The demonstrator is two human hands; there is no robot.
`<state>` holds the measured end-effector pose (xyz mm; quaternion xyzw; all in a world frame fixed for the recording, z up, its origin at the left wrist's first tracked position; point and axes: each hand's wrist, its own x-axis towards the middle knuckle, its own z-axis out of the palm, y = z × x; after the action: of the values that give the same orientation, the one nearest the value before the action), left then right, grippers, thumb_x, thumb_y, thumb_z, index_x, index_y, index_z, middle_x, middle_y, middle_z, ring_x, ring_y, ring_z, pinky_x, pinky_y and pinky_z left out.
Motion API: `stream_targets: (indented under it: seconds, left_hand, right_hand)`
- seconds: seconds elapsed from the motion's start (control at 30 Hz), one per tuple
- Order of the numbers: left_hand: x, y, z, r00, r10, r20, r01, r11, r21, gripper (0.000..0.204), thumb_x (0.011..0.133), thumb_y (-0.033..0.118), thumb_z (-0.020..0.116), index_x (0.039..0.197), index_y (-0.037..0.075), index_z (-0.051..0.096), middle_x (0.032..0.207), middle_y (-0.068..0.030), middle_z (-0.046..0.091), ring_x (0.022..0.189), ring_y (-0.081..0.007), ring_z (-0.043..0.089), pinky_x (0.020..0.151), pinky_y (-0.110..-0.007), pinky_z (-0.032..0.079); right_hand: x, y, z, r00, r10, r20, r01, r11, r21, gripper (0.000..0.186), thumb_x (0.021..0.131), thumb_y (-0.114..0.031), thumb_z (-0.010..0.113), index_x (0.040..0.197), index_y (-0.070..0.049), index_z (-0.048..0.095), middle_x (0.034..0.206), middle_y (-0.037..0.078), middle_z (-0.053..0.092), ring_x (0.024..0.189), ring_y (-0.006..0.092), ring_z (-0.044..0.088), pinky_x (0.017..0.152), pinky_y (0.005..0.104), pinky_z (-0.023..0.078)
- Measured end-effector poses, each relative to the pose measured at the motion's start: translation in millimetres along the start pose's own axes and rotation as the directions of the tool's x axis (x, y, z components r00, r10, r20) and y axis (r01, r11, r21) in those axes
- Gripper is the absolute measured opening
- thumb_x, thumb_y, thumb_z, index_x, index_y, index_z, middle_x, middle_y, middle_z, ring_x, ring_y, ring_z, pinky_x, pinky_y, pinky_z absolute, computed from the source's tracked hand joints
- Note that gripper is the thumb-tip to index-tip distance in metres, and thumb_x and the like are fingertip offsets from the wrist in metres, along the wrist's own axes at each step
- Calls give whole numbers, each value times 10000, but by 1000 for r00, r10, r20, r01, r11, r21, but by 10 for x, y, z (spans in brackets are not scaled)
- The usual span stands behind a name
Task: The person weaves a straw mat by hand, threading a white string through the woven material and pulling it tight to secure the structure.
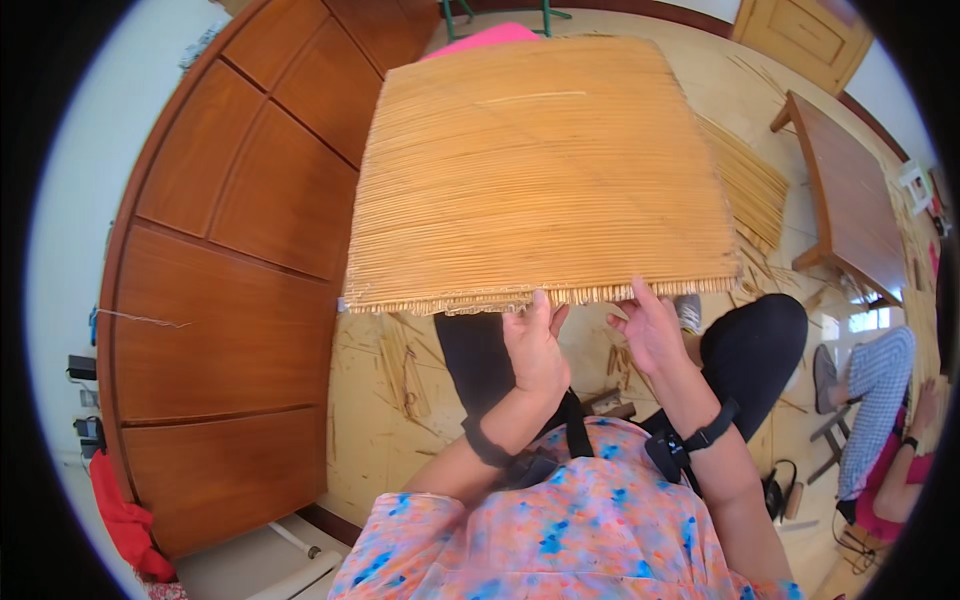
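A broad, roughly square mat of thin golden stalks [545, 180] is in front of me, its stalks laid side by side and their cut ends lining the near edge. At that edge, left of my right hand, my left hand [538, 350] is closed with its thumb against the rim. My right hand [655, 330] pinches the same edge a little farther right, thumb up on the stalk ends. The fingertips under the mat are partly hidden. One loose pale stalk [530, 97] lies across the mat's far part.
A tall brown wooden cabinet [225, 320] borders the left side. Another stalk mat [750, 185] lies on the floor beyond the right edge, near a low wooden table [850, 195]. Stalk scraps [402, 375] litter the floor. At far right another person [875, 400] is seated.
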<state>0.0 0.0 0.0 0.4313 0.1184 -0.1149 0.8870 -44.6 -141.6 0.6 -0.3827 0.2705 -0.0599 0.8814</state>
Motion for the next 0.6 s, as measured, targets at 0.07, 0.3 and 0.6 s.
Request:
stream_targets:
  seconds: [0.07,0.3,0.6]
  left_hand:
    - [-243,-7,39,981,-184,60,176,978,111,446,921,171,538,1332,64,403,1289,-86,499,1082,-230,565,888,-366,434]
    - [12,944,-332,758,-532,378,7,586,810,278,908,102,551,1158,-18,569,963,-83,650,741,-135,646,675,-239,497]
    - [475,1275,166,609,-76,790,-793,-32,609,175,811,51,632,984,29,633,822,-119,629,766,-260,627,660,-335,488]
  right_hand:
    - [-67,-29,-153,997,-28,-71,28,1000,-7,228,876,-277,652,1046,-142,581,974,-15,619,889,119,568,728,336,469]
    - [234,47,173,989,-50,-137,59,997,58,210,845,-226,693,991,-123,583,955,-14,615,829,107,580,675,308,483]
    - [305,206,270,983,-63,-170,63,998,-4,236,835,-181,692,1029,-117,575,972,-12,612,833,99,594,629,259,520]
